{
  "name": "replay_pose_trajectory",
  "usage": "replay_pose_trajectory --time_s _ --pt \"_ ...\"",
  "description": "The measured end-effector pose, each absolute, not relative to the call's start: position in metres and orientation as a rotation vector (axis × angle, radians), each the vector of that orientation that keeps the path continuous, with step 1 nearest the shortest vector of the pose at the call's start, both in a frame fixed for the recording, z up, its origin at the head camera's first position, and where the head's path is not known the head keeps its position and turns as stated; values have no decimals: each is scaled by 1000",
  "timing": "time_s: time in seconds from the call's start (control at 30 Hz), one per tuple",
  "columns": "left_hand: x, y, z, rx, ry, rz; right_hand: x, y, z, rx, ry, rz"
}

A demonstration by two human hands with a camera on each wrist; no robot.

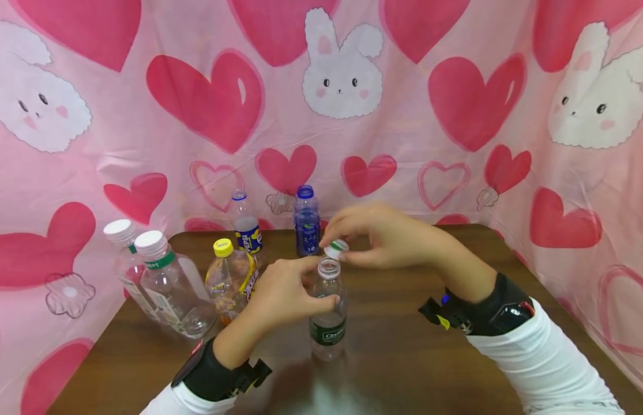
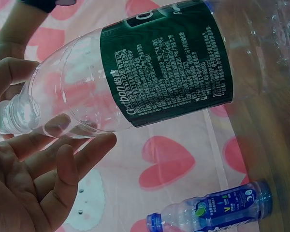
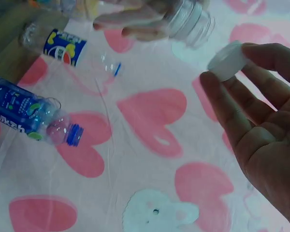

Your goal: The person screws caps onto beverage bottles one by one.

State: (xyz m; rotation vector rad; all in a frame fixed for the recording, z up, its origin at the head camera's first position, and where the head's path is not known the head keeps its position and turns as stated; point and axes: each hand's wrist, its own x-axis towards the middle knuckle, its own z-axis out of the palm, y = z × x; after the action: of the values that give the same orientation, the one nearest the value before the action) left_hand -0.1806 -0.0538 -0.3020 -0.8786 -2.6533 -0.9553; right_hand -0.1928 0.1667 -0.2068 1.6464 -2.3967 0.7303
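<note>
A clear plastic bottle (image 1: 327, 333) with a dark green label stands upright near the middle of the table, its mouth uncovered. My left hand (image 1: 285, 294) holds it around the shoulder, thumb on one side and fingers on the other. The left wrist view shows the green label (image 2: 166, 63) close up, with the lower fingers loosely spread beside the bottle. Just above the mouth, my right hand (image 1: 383, 236) pinches a white cap (image 1: 336, 248) between thumb and fingertips. In the right wrist view the cap (image 3: 228, 61) is apart from the bottle's threaded neck (image 3: 187, 21).
Two clear bottles with white caps (image 1: 151, 243) stand at the left, beside a yellow-capped bottle (image 1: 225, 276). Toward the back are an uncapped Pepsi bottle (image 1: 247, 230) and an uncapped blue-labelled bottle (image 1: 307, 222). A heart-and-rabbit patterned cloth (image 1: 342, 138) hangs behind the table (image 1: 404, 346).
</note>
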Motion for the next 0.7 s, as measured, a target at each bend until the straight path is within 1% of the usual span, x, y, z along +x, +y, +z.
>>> replay_pose_trajectory --time_s 0.13,0.3,0.7 --pt "-181 -53 -301 -911 -2654 -971 -188 158 -202 1697 -2432 584" --pt "-182 -52 -302 -915 -2657 -969 -185 153 -201 1685 -2525 511" --pt "-182 -49 -299 -970 -2646 -1038 -185 150 -200 1740 -2584 511"
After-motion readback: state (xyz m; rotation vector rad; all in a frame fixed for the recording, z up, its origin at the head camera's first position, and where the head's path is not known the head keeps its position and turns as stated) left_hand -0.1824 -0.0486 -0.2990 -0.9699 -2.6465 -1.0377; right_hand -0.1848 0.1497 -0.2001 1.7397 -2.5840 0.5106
